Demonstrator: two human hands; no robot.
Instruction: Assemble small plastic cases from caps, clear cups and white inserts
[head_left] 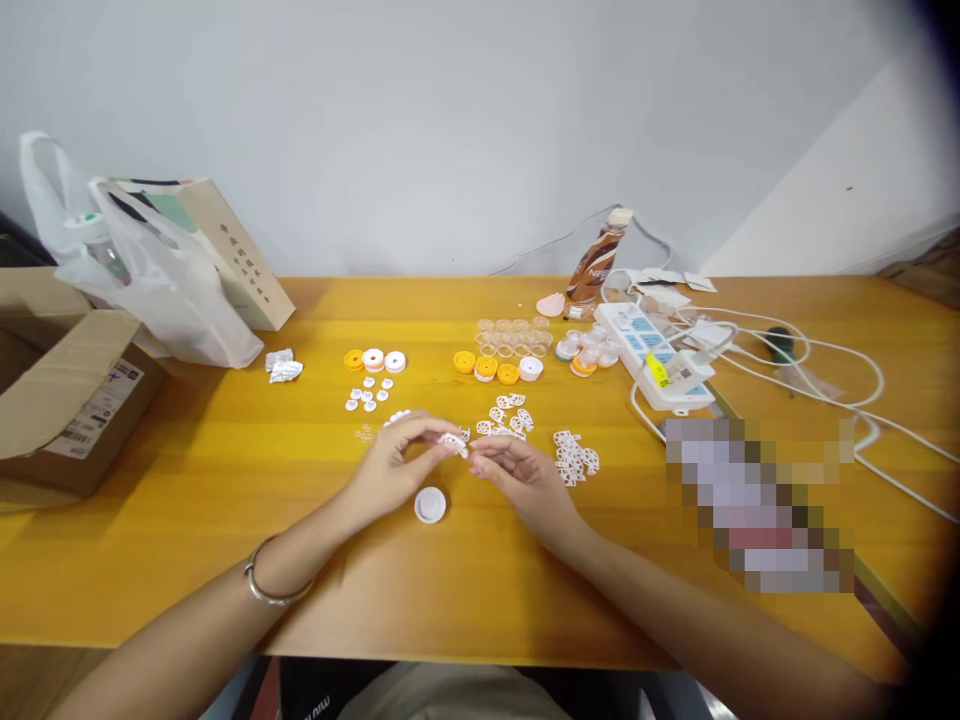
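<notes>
My left hand (pixel 401 460) pinches a small white plastic part (pixel 453 443) with an uneven, toothed-looking edge between thumb and fingers. Close against its right end, my right hand (pixel 525 480) has thumb and fingertips pressed together; whatever they hold is too small to make out. Below the hands lies a round white cup-like piece (pixel 430 505). Flat white openwork pieces (pixel 575 460) form a pile right of my right hand, and more openwork pieces (pixel 511 415) lie behind it. Several small white discs (pixel 368 394) are spread out behind my left hand, which partly covers another white group.
Orange and white round pieces (pixel 486 369) and clear cups (pixel 514 338) stand farther back. At right are a power strip (pixel 652 355), looping white cables and a bottle (pixel 596 262). A cardboard box (pixel 112 440), plastic bag (pixel 172 310) and foil scraps (pixel 285 370) are at left.
</notes>
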